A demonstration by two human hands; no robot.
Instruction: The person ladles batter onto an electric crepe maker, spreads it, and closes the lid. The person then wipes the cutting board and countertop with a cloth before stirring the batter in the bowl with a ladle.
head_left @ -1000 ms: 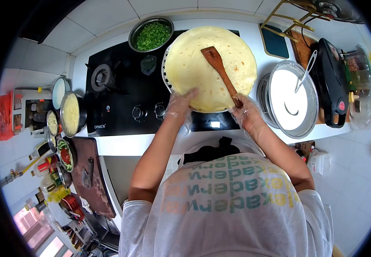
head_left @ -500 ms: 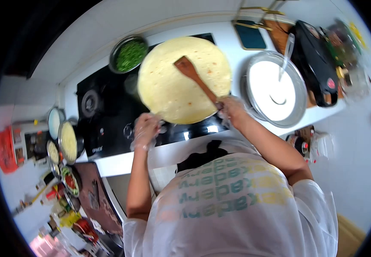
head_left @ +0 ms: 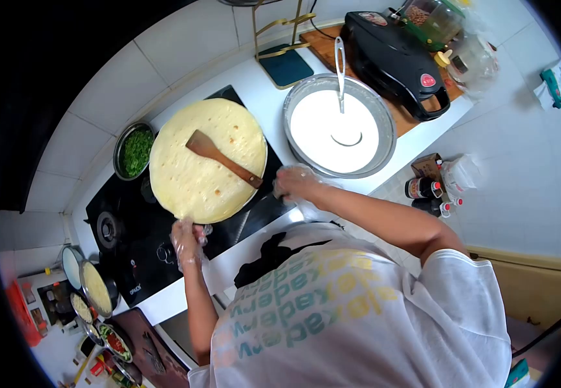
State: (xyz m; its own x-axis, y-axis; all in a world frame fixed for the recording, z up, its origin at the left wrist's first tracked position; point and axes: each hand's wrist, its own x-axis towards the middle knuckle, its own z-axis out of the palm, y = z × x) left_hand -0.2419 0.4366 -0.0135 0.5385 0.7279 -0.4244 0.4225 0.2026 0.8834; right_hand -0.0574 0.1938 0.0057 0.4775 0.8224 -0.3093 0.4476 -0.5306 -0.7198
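Note:
A large round yellow pancake (head_left: 193, 174) covers the pan on the black stove. Across it lies a wooden spatula (head_left: 225, 161), its handle end reaching the right rim, with no hand on it. My left hand (head_left: 188, 244), in a clear plastic glove, has its fingers pinched at the pancake's near edge. To the right of the pancake, apart from the spatula, my gloved right hand (head_left: 298, 183) is over the stove's edge. Its fingers are curled; what they hold, if anything, is hidden.
Beside my right hand stands a metal basin (head_left: 387, 132) of white batter with a ladle (head_left: 341, 71) in it. A bowl of chopped greens (head_left: 135, 152) sits behind the pancake. A black electric appliance (head_left: 397, 61) is at the back right; several filled bowls (head_left: 96, 288) stand left.
My view has turned, shifting the stove left in the picture. My right hand has come away from the spatula's handle to the right. My left hand stays at the pancake's near edge.

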